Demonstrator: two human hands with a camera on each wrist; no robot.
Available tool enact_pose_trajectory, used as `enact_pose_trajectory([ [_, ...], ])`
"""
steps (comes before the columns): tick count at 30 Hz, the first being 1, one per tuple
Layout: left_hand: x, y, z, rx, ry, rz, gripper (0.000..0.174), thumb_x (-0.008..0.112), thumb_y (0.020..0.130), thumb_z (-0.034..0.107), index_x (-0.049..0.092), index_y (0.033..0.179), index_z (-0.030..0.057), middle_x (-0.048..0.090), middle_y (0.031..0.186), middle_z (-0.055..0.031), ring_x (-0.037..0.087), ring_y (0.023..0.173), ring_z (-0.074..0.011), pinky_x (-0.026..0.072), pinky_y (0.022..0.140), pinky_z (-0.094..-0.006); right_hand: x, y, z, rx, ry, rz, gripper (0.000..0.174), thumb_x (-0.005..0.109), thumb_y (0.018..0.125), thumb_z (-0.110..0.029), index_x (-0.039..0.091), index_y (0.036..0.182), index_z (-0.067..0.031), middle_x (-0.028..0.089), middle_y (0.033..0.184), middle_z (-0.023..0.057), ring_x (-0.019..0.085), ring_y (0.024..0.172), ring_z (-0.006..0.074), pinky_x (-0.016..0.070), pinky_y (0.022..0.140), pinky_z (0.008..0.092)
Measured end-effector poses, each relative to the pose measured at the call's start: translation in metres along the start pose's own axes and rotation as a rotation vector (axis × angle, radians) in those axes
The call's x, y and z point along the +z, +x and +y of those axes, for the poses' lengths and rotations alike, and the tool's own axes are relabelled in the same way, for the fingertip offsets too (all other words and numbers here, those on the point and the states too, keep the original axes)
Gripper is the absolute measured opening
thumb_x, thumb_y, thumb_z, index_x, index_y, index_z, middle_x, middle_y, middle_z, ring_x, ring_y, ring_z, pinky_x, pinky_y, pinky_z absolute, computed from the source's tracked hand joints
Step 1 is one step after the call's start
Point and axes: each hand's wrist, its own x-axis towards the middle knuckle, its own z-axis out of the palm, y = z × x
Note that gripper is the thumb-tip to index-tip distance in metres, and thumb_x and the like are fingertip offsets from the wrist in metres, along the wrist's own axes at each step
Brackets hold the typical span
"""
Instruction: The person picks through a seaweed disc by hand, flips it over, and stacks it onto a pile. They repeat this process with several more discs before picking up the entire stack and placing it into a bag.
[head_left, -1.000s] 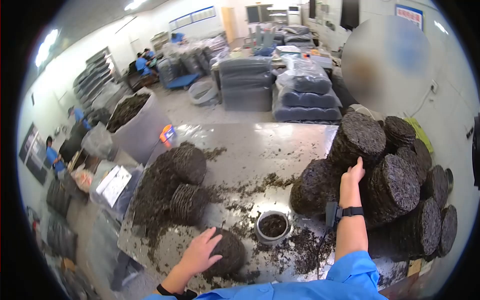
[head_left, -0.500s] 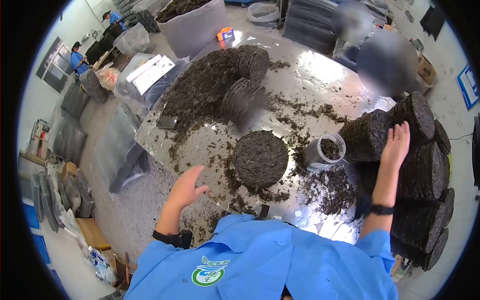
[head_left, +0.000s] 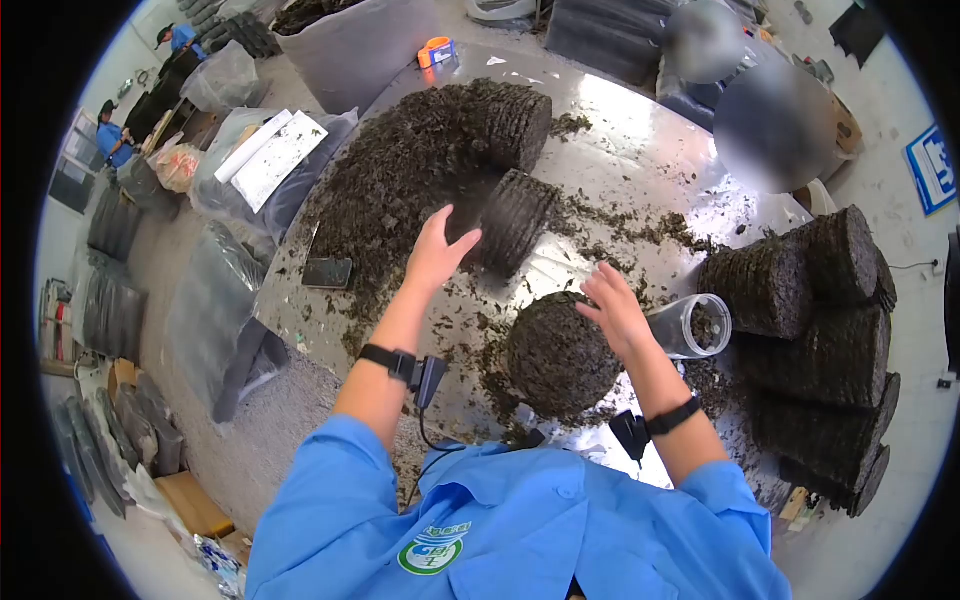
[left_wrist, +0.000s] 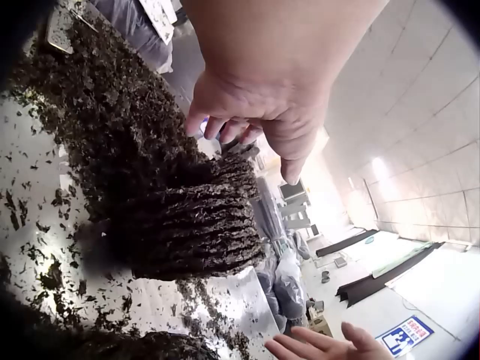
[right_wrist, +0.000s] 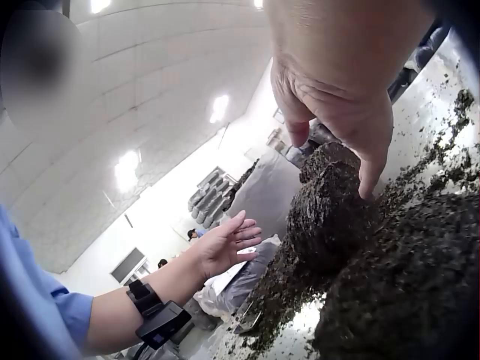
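Note:
Over the table, my left hand is raised with fingers extended and thumb apart, holding nothing. It is beside a stack of thin, dark round cakes that look like dried seaweed, lying on its side. In the left wrist view the ridged cake edges show below that hand. My right hand, empty with fingers loosely spread, hovers at the upper edge of a nearer round stack. Right of it, a clear jar with dark flakes inside appears tilted, partly behind the right forearm.
A heap of loose dark flakes covers the table's left side, with another stack at its far end. Several large stacks line the right side. A phone lies at the left edge; an orange tape dispenser sits at the far edge.
The right hand has left the large stacks and come left over the near round stack. The left hand lifted off that stack, drew back, then reached forward. The head view tilted down.

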Motion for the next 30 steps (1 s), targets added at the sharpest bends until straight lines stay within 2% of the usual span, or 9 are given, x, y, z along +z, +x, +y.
enact_pose_trajectory([
  [7,0.054,0.068,-0.032,-0.030,-0.076,-0.250,0.083,0.072,0.074,0.039,0.036,0.134,-0.0066,0.038,0.138,-0.0243,0.037,0.129,-0.0313,0.0278,0.107,-0.0368,0.054,0.110,0.017,0.165,0.124,0.125,0.103,0.068,0.078,-0.044,0.001,0.146,-0.0058,0.007,0.152,0.0172,0.009,0.140,0.0345,0.0191,0.107,0.0551],
  [9,0.057,0.060,-0.002,-0.033,-0.310,-0.467,0.080,0.076,0.070,0.029,0.038,0.133,-0.0024,0.041,0.136,-0.0208,0.041,0.125,-0.0281,0.0307,0.105,-0.0351,0.049,0.137,0.037,0.086,0.279,-0.082,0.105,0.069,0.076,-0.047,0.002,0.146,-0.0060,0.011,0.151,0.0160,0.013,0.139,0.0317,0.0171,0.108,0.0527],
  [10,0.048,0.050,0.021,0.061,-0.155,-0.393,0.080,0.075,0.070,0.028,0.037,0.133,-0.0020,0.042,0.135,-0.0211,0.041,0.125,-0.0299,0.0311,0.105,-0.0358,0.047,0.142,0.044,0.095,0.277,0.036,0.095,0.067,0.080,-0.041,0.008,0.146,-0.0061,0.025,0.147,0.0121,0.024,0.135,0.0255,0.0231,0.106,0.0470],
  [11,0.043,0.039,0.036,0.155,-0.006,-0.315,0.080,0.075,0.070,0.026,0.036,0.134,-0.0016,0.042,0.134,-0.0213,0.041,0.125,-0.0317,0.0314,0.105,-0.0365,0.043,0.131,0.037,0.094,0.283,0.053,0.095,0.067,0.080,-0.041,0.008,0.146,-0.0061,0.025,0.147,0.0121,0.024,0.135,0.0255,0.0231,0.106,0.0470],
  [14,0.029,0.003,0.050,0.369,0.054,-0.185,0.083,0.074,0.070,0.029,0.033,0.135,-0.0008,0.039,0.134,-0.0216,0.038,0.125,-0.0367,0.0317,0.104,-0.0402,0.034,0.046,-0.016,-0.049,0.393,-0.142,0.064,0.059,0.088,-0.027,0.028,0.139,-0.0061,0.045,0.131,0.0021,0.045,0.115,0.0147,0.0364,0.093,0.0367],
  [19,0.016,-0.081,0.090,0.441,-0.093,-0.344,0.082,0.077,0.066,0.035,0.037,0.126,-0.0035,0.038,0.132,-0.0228,0.038,0.123,-0.0402,0.0334,0.102,-0.0446,-0.014,-0.067,-0.008,-0.057,0.315,-0.231,0.055,0.066,0.077,-0.011,0.040,0.125,-0.0068,0.049,0.112,-0.0001,0.048,0.097,0.0085,0.0387,0.079,0.0216],
  [20,0.019,-0.099,0.095,0.476,-0.007,-0.356,0.082,0.077,0.066,0.036,0.037,0.125,-0.0035,0.038,0.131,-0.0226,0.039,0.122,-0.0402,0.0339,0.102,-0.0446,-0.017,-0.089,-0.005,-0.032,0.275,-0.190,0.053,0.068,0.075,-0.010,0.042,0.122,-0.0090,0.047,0.101,-0.0019,0.047,0.091,0.0082,0.0398,0.076,0.0214],
  [28,0.073,-0.178,0.136,0.688,0.602,-0.515,0.070,0.078,0.064,0.033,0.046,0.117,-0.0002,0.038,0.135,-0.0176,0.039,0.121,-0.0353,0.0328,0.099,-0.0449,-0.080,-0.123,0.139,0.138,0.750,-0.192,0.039,0.055,0.080,0.001,0.048,0.117,-0.0090,0.057,0.097,0.0021,0.059,0.094,0.0156,0.0492,0.086,0.0334],
  [30,0.096,-0.185,0.134,0.759,0.741,-0.559,0.071,0.078,0.062,0.036,0.048,0.116,0.0015,0.036,0.139,-0.0163,0.038,0.121,-0.0329,0.0321,0.096,-0.0451,-0.084,-0.121,0.155,0.171,0.574,-0.082,0.036,0.053,0.079,0.002,0.050,0.114,-0.0041,0.059,0.093,0.0058,0.062,0.093,0.0195,0.0513,0.084,0.0336],
])
